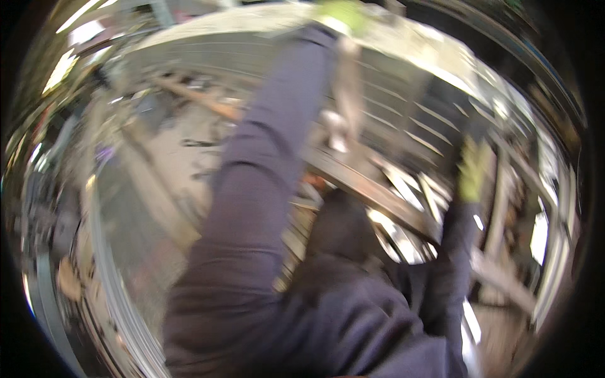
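Motion smears the whole head view. My left arm reaches far forward, and my left hand (343, 17), in a yellow-green glove, is at the pale top surface (258, 20) of a long slatted stack or panel (391, 94). Its fingers are too smeared to read. Over on the right, my right hand (471, 170), gloved in the same colour, is beside the right end of that slatted thing, close to a dark upright shape (474, 129). Whether either hand grips anything cannot be made out.
A wooden beam (372, 192) crosses in front of my body, with more timber pieces (504, 277) at the right. Left of my arm lie a grey flat sheet (135, 214) and an orange-brown bar (205, 99). Blurred clutter fills the far left.
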### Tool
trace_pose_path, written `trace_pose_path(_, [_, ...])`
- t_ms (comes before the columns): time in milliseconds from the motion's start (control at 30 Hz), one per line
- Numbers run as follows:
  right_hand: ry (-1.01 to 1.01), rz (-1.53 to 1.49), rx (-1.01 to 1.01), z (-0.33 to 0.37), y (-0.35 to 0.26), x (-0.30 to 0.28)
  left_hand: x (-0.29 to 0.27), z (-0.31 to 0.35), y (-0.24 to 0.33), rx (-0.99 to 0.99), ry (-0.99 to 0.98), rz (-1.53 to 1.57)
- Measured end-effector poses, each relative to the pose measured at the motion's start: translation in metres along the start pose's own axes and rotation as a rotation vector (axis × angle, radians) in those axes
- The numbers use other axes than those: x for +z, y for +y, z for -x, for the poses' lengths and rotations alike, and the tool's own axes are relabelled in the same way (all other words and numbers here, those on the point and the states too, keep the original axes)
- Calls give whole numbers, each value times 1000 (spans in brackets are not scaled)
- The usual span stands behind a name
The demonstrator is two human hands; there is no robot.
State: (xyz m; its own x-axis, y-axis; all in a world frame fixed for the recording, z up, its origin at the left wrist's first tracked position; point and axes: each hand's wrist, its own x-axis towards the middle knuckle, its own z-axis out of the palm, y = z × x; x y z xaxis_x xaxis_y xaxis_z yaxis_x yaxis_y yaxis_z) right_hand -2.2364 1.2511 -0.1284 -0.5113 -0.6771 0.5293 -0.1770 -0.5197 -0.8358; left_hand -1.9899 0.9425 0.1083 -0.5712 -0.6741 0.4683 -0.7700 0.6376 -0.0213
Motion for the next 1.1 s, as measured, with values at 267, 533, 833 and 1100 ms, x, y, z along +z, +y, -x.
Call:
trace_pose_path(267, [157,-89,45,-25,39,14,-6,-7,-17,-91,-73,54])
trace_pose_path(533, [165,171,11,-18,27,32,6,-16,-45,-16,52,35])
trace_pose_path(833, [377,-137,-124,-48,-95,20,16,-18,-51,55,67,24])
trace_pose_path(1100, [107,127,-370,-50,-44,78,44,-49,-92,178,116,54])
